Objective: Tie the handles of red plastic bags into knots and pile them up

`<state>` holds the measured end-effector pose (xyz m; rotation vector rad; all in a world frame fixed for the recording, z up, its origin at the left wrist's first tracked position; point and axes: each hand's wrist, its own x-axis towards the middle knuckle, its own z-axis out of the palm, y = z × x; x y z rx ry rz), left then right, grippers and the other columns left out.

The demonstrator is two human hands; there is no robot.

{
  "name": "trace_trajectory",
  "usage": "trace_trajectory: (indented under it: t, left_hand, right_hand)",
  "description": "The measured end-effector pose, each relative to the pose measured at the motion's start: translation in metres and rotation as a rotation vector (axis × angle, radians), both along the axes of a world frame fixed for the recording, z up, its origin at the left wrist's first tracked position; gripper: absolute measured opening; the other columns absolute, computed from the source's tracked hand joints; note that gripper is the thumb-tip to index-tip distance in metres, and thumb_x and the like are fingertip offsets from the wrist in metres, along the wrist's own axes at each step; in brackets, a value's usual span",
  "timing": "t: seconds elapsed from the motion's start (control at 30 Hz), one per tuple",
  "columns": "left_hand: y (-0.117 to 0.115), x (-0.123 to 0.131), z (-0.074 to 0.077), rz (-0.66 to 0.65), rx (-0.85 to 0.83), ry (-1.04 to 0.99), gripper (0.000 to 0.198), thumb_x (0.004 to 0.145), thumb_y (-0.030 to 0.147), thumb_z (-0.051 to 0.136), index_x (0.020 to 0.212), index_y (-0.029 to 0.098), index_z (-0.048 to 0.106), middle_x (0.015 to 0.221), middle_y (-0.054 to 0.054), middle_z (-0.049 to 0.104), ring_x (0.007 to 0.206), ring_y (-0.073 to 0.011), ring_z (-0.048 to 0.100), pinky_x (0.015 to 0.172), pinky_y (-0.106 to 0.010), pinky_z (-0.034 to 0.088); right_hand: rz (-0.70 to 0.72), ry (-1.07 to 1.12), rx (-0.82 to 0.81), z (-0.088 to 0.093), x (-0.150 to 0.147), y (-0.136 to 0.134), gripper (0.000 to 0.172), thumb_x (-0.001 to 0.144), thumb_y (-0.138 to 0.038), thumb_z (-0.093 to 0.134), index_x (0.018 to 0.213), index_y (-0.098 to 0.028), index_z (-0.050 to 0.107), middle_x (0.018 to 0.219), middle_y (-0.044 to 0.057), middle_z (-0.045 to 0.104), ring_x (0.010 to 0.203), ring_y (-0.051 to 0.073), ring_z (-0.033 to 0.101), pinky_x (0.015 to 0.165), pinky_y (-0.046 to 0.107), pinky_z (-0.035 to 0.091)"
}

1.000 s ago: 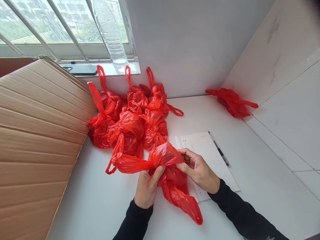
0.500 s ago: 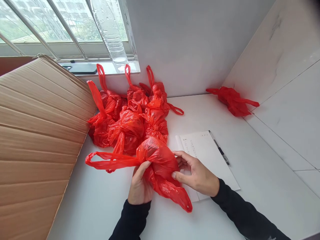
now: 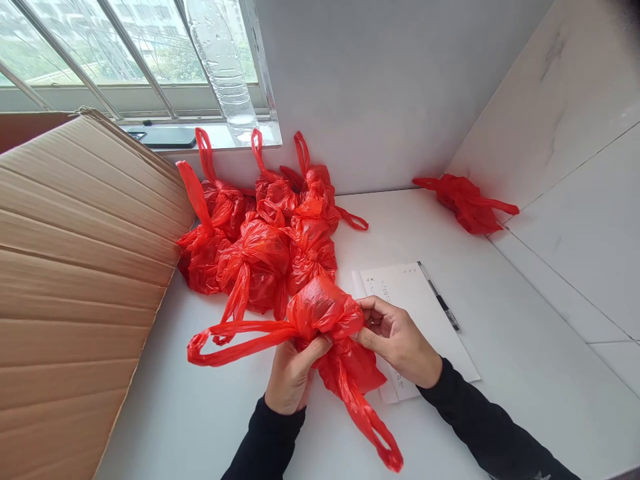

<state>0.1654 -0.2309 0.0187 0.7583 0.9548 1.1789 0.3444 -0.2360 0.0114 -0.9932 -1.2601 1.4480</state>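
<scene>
A filled red plastic bag (image 3: 325,310) is held above the white table, its contents hidden. My left hand (image 3: 295,373) grips it from the left and below, thumb pressed on its gathered middle. With fingers pinched, my right hand (image 3: 400,340) holds the bag's right side. One handle loop stretches left, and the other hangs toward the lower right. Just behind, several knotted red bags (image 3: 255,257) are heaped together, some with handle loops standing up. Partly under the right hand lies an open notebook (image 3: 430,320) with handwriting, a black pen (image 3: 439,297) along its right side.
A large cardboard box (image 3: 75,287) stands at the left. Another red bag (image 3: 467,203) lies in the far right corner by the tiled wall. On the windowsill are a clear water bottle (image 3: 225,73) and a phone (image 3: 165,137).
The held bag has turned and shifted slightly right and nearer, and its lower handle now hangs as an open loop. My left hand has moved right with it. Both hands still grip it.
</scene>
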Motion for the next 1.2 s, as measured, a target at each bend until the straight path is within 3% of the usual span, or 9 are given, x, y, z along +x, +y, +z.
trace_trajectory:
  t: [0.1, 0.23, 0.37, 0.57, 0.73, 0.87, 1.0, 1.2]
  left_hand:
    - [0.002, 0.0, -0.002, 0.067, -0.014, -0.015, 0.038, 0.068, 0.023, 0.083, 0.104, 0.016, 0.073, 0.095, -0.008, 0.077, 0.099, -0.0316, 0.071, 0.086, -0.038, 0.056]
    - [0.003, 0.0, -0.002, 0.125, -0.022, -0.034, 0.045, 0.069, 0.024, 0.084, 0.112, 0.017, 0.072, 0.093, -0.007, 0.077, 0.101, -0.0318, 0.071, 0.089, -0.039, 0.056]
    - [0.003, 0.0, -0.001, 0.122, -0.002, -0.034, 0.048, 0.069, 0.026, 0.084, 0.114, 0.018, 0.07, 0.098, -0.008, 0.076, 0.103, -0.0316, 0.07, 0.089, -0.038, 0.056]
    - [0.0, 0.0, 0.002, -0.034, 0.021, 0.034, 0.034, 0.069, 0.025, 0.082, 0.1, 0.015, 0.073, 0.097, -0.011, 0.076, 0.1, -0.0336, 0.07, 0.088, -0.04, 0.055]
    - [0.0, 0.001, 0.002, -0.017, 0.037, 0.054, 0.03, 0.07, 0.024, 0.082, 0.098, 0.016, 0.074, 0.096, -0.011, 0.077, 0.1, -0.0341, 0.07, 0.089, -0.042, 0.055]
    - [0.002, -0.001, -0.003, 0.076, 0.03, 0.051, 0.029, 0.068, 0.024, 0.084, 0.094, 0.016, 0.074, 0.098, -0.009, 0.077, 0.1, -0.0327, 0.07, 0.09, -0.039, 0.055]
    - [0.004, -0.002, -0.007, 0.093, 0.032, 0.054, 0.028, 0.069, 0.025, 0.084, 0.093, 0.016, 0.073, 0.093, -0.007, 0.076, 0.095, -0.0291, 0.07, 0.086, -0.036, 0.055]
    - [0.003, -0.001, -0.007, 0.099, 0.015, 0.035, 0.03, 0.069, 0.025, 0.084, 0.096, 0.017, 0.072, 0.098, -0.007, 0.076, 0.098, -0.0281, 0.07, 0.09, -0.035, 0.054]
  right_hand:
    - [0.053, -0.039, 0.009, 0.003, 0.0, -0.001, 0.033, 0.088, -0.028, 0.071, 0.12, -0.025, 0.06, 0.107, 0.005, 0.067, 0.099, 0.021, 0.063, 0.09, 0.038, 0.053]
    - [0.096, -0.143, 0.06, 0.007, 0.0, -0.004, 0.059, 0.082, -0.012, 0.069, 0.135, -0.029, 0.049, 0.116, 0.003, 0.064, 0.106, 0.021, 0.062, 0.095, 0.037, 0.051]
    - [0.073, -0.14, 0.08, 0.004, -0.002, -0.004, 0.041, 0.087, -0.019, 0.069, 0.126, -0.025, 0.056, 0.105, 0.003, 0.066, 0.1, 0.021, 0.063, 0.089, 0.035, 0.053]
    - [-0.001, -0.041, 0.026, -0.004, -0.002, 0.0, 0.022, 0.091, -0.034, 0.068, 0.11, -0.022, 0.065, 0.087, 0.001, 0.065, 0.085, 0.019, 0.064, 0.079, 0.032, 0.054]
    - [0.033, -0.038, 0.037, -0.002, -0.001, 0.0, 0.028, 0.093, -0.033, 0.065, 0.119, -0.023, 0.062, 0.092, 0.002, 0.067, 0.086, 0.018, 0.064, 0.084, 0.034, 0.054]
    - [0.094, -0.154, 0.095, 0.004, -0.001, -0.002, 0.05, 0.086, -0.016, 0.066, 0.133, -0.025, 0.052, 0.106, 0.004, 0.065, 0.102, 0.021, 0.062, 0.093, 0.036, 0.052]
    - [0.123, -0.206, 0.136, 0.007, -0.002, -0.004, 0.065, 0.082, -0.005, 0.06, 0.142, -0.025, 0.044, 0.108, 0.004, 0.065, 0.1, 0.02, 0.061, 0.096, 0.037, 0.051]
    - [0.098, -0.142, 0.109, 0.003, -0.002, -0.003, 0.055, 0.087, -0.01, 0.06, 0.138, -0.024, 0.047, 0.115, 0.006, 0.066, 0.096, 0.018, 0.064, 0.094, 0.036, 0.053]
